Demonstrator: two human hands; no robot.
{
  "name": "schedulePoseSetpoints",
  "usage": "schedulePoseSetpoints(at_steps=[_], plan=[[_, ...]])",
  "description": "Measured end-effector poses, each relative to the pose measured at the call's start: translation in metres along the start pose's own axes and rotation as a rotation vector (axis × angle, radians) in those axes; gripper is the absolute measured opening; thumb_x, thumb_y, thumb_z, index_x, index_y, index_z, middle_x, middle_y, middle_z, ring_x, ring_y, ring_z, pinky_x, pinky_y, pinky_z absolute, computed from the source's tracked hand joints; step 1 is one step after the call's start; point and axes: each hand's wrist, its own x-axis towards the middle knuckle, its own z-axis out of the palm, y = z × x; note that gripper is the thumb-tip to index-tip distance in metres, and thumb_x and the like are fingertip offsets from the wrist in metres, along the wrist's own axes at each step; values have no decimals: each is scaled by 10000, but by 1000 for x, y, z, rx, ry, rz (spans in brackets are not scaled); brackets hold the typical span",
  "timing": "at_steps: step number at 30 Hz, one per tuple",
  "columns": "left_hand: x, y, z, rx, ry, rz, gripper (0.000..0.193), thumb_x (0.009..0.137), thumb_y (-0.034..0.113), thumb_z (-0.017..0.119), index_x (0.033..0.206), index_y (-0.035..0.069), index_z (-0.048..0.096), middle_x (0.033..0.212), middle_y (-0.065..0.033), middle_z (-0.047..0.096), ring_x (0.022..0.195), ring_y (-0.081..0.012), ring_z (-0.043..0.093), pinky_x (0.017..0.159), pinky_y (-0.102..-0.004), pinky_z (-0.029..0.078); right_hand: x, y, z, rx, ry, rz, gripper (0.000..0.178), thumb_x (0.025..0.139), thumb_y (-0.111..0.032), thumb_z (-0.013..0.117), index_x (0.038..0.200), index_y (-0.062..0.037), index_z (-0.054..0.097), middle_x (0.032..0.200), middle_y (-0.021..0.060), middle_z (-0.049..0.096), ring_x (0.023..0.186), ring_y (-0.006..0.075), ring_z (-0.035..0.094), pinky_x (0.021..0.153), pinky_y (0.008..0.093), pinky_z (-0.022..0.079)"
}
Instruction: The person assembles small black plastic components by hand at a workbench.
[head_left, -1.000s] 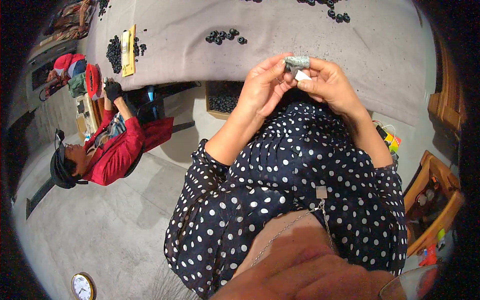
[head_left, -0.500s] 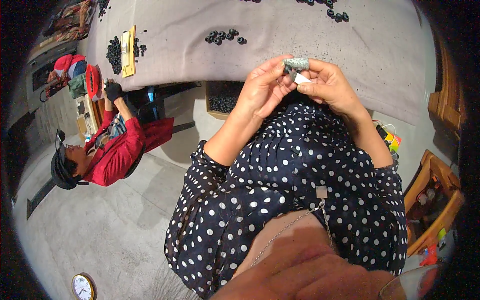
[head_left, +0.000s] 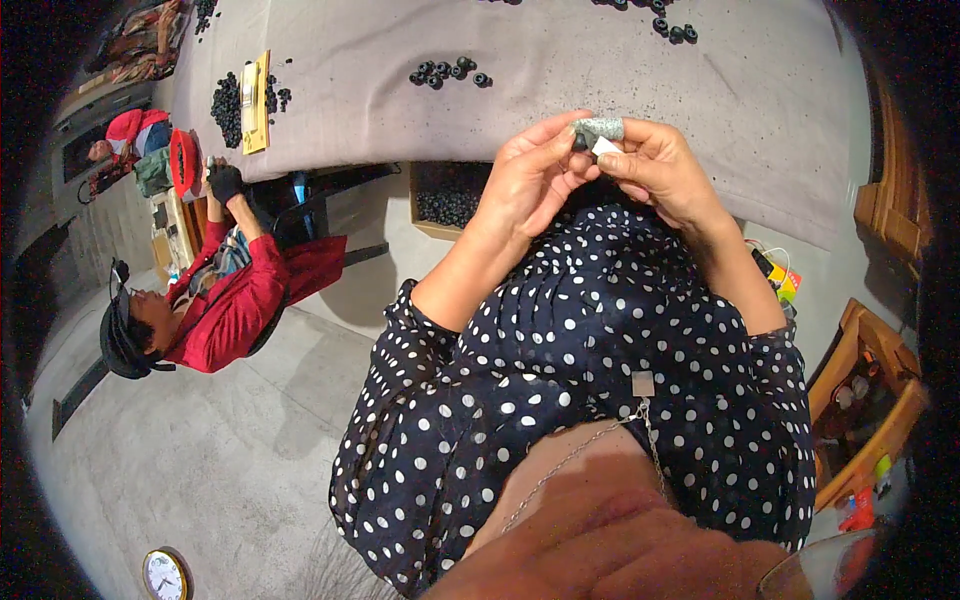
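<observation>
Just past the near edge of the cloth-covered table, my two hands meet in front of my chest. My left hand (head_left: 540,170) pinches a small round black rubber-like piece (head_left: 580,142) between thumb and fingertips. A small flat white blade-like tool (head_left: 605,147) is pinched in my right hand (head_left: 660,170), its tip hidden against the black piece. Speckled grey-green wrapping (head_left: 601,128) covers my right index finger, which curls over the far side of the piece. Similar black ring-shaped pieces (head_left: 437,72) lie in a small group on the table.
An open box of black pieces (head_left: 447,207) sits below the table edge. On the grey cloth (head_left: 340,110) are more black pieces (head_left: 676,33) and a yellow-edged board (head_left: 257,102). A person in red (head_left: 235,310) works at left. A wooden chair (head_left: 865,400) stands at right.
The blade-like tool has turned and moved in toward the black piece, so less of it shows. The black piece is now more visible between my fingertips.
</observation>
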Motion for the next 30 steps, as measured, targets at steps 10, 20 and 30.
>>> schedulePoseSetpoints(at_steps=[10, 20, 30], plan=[[3, 3, -5, -63, -17, -18, 287, 889, 111, 556, 1138, -33, 544, 852, -66, 601, 706, -124, 575, 678, -286, 527, -2, 0, 5, -133, 22, -4, 305, 823, -175, 655, 1072, -20, 569, 724, -52, 575, 537, -9, 420, 443, 149, 298], [2, 3, -8, -44, -17, -14, 281, 884, 114, 567, 1127, -26, 554, 849, -61, 608, 693, -118, 578, 685, -286, 533, 0, 0, 7, -130, 43, -3, 241, 823, -186, 658, 989, -25, 589, 657, -74, 498, 522, -2, 405, 437, 163, 291], [3, -3, -4, -49, -7, 2, 268, 889, 117, 559, 1114, -28, 562, 862, -64, 612, 704, -120, 578, 679, -281, 529, 0, -3, 11, -43, 90, 20, 249, 830, -157, 642, 1021, -11, 576, 797, -14, 623, 538, -6, 434, 428, 150, 308]])
